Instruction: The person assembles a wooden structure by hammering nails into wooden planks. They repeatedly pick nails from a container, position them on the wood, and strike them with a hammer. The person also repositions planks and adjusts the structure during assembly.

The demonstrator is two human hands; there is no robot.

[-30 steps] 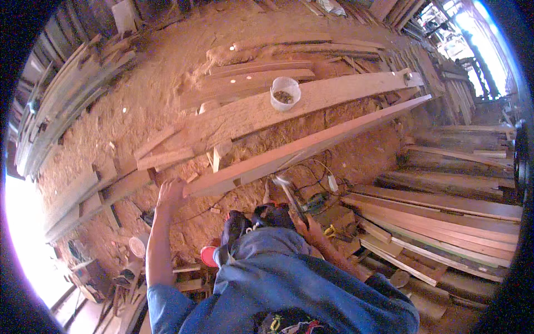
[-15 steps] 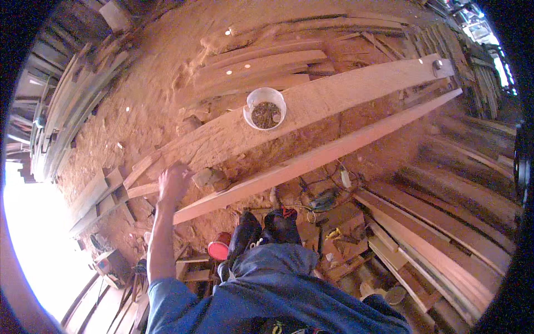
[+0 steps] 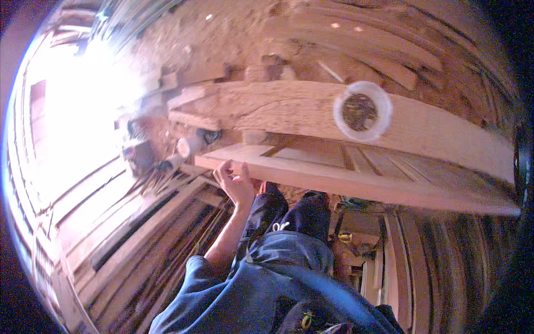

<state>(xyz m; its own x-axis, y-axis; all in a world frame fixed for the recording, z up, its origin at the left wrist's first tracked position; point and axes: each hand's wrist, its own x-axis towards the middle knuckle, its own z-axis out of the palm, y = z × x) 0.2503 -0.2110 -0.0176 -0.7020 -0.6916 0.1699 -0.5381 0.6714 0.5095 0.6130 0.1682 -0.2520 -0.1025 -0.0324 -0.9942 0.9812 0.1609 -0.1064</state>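
Note:
My left hand [image 3: 236,181] is at the near edge of a long pale wooden plank [image 3: 345,178], close to its left end, fingers curled against the edge. Whether it grips the plank or only touches it is unclear in the blur. Behind this plank lies a wider rough plank [image 3: 289,108] with a round white container [image 3: 361,111] of dark small pieces standing on it. My right hand is out of sight. My blue shirt [image 3: 267,284] and dark trousers [image 3: 283,214] fill the lower middle.
Sawdust covers the ground [image 3: 250,33] beyond the planks. Stacked boards [image 3: 139,228] lie at the lower left, more boards [image 3: 406,267] at the lower right. Short wood offcuts [image 3: 194,75] sit near the wide plank's left end. Bright glare [image 3: 72,111] washes out the left.
The view has swung left and tilted, so the planks now run nearly level. My left hand has shifted from the plank's top face to its near edge by the left end.

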